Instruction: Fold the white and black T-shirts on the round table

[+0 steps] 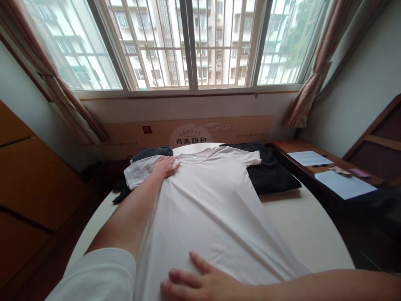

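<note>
A white short-sleeved T-shirt (206, 196) lies spread out on a round white table (300, 221), its neckline toward the window. My left hand (164, 167) rests flat on the shirt's left shoulder, beside the neck opening, with the fingers stretched out. Low in the view, my right hand (200, 280) lies on the lower part of the shirt, fingers apart and palm down. Soft folds run lengthwise down the fabric. The shirt's bottom hem is out of view.
Dark folded clothes (272, 175) sit under the right sleeve, and more dark clothing (153, 152) lies behind the left one. A wooden side table (282, 148) at right bears papers (344, 184) and a pen. Beyond stand a cardboard panel (250, 129) and a barred window.
</note>
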`<state>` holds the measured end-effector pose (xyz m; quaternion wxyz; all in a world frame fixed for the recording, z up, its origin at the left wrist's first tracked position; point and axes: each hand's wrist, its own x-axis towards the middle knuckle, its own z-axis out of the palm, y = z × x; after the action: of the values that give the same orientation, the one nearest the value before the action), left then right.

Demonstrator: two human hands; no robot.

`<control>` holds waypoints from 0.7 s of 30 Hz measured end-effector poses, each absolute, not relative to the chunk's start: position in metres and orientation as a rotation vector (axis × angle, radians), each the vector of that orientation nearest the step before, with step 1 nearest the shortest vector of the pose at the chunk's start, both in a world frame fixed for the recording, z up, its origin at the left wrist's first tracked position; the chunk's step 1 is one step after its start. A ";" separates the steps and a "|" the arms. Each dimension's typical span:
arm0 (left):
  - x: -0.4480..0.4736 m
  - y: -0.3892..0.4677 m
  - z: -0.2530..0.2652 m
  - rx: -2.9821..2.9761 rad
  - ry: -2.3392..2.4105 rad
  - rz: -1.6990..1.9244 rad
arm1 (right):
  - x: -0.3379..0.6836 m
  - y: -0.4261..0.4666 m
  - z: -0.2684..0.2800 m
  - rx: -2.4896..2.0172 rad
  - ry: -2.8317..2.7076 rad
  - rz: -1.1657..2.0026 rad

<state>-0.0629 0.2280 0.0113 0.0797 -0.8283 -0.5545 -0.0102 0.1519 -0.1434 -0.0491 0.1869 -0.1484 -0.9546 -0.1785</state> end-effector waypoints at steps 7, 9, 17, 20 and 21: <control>-0.063 0.191 0.033 -2.431 -1.639 -0.463 | 0.164 -0.128 -0.044 -0.591 -2.725 -0.354; -0.069 0.168 0.036 -2.390 -1.699 -0.542 | 0.163 -0.128 -0.043 -0.567 -2.717 -0.355; -0.110 0.080 0.040 -2.194 -2.201 0.062 | 0.165 -0.132 -0.039 -0.483 -2.727 -0.392; -0.119 0.079 0.041 -2.351 -2.215 0.081 | 0.165 -0.132 -0.039 -0.447 -2.739 -0.412; -0.121 0.081 0.041 -2.409 -2.184 0.043 | 0.165 -0.132 -0.040 -0.437 -2.737 -0.427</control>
<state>-0.1211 0.0807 0.0411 -0.0550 -0.7397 -0.6706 0.0133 0.1652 -0.1317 -0.0398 0.1678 -0.1536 -0.9622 -0.1500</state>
